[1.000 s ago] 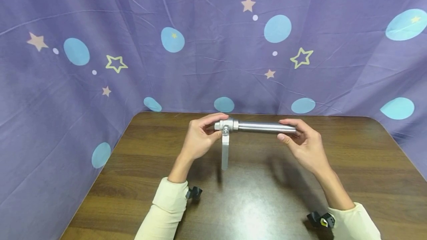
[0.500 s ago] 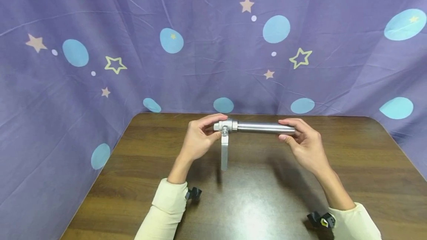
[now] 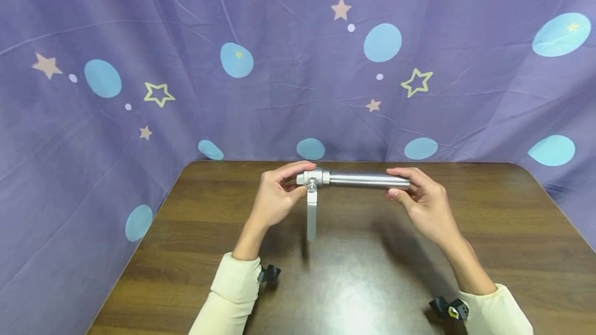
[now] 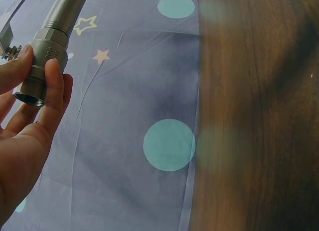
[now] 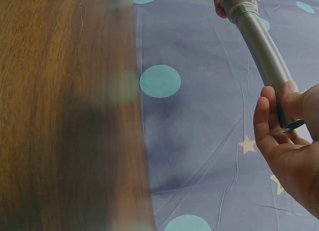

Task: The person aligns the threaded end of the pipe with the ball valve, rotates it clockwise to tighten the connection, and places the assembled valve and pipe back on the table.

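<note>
A silver ball valve (image 3: 318,176) is joined to a long metal pipe (image 3: 356,179), and the two lie level across the middle of the head view. My left hand (image 3: 276,198) grips the valve body between thumb and fingers at its left end. The valve's flat lever (image 3: 312,216) points down toward me. At the other end my right hand (image 3: 428,206) holds the pipe, thumb below and fingers behind it. In the left wrist view the valve's open end (image 4: 30,98) shows beside the palm. The pipe's hollow end (image 5: 292,125) shows in the right wrist view.
Below the hands spreads a brown wooden table (image 3: 186,262), with their shadows on it. A purple curtain (image 3: 279,112) with stars and blue ovals hangs along its back and left edges. Black wrist mounts (image 3: 269,274) sit at both pale sleeves.
The view has tilted slightly, so everything sits a little lower and further left. Both hands keep the same hold on the valve and pipe, and the lever still points down.
</note>
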Demonstrator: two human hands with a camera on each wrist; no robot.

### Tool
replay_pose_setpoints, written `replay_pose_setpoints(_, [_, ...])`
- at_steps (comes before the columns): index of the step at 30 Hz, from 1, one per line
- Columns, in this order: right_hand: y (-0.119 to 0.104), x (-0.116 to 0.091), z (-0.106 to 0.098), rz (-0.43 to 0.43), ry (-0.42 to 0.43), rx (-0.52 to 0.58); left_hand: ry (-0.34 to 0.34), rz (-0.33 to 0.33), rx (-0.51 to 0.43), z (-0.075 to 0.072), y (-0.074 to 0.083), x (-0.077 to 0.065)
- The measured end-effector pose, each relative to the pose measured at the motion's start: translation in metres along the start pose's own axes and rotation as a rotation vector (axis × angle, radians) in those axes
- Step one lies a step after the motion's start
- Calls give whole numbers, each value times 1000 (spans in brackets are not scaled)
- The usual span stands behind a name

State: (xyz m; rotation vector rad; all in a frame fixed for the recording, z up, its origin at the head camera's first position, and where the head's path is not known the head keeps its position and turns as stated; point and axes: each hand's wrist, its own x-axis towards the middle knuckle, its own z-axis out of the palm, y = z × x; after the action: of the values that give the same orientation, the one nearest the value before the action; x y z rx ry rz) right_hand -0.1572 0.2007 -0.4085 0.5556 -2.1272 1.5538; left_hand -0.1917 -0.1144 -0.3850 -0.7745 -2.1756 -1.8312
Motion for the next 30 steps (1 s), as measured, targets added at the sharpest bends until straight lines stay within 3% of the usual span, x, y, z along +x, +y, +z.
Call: replay_pose_setpoints(30, [1, -1, -1, 35, -10, -17, 4, 27, 3, 1, -2, 1])
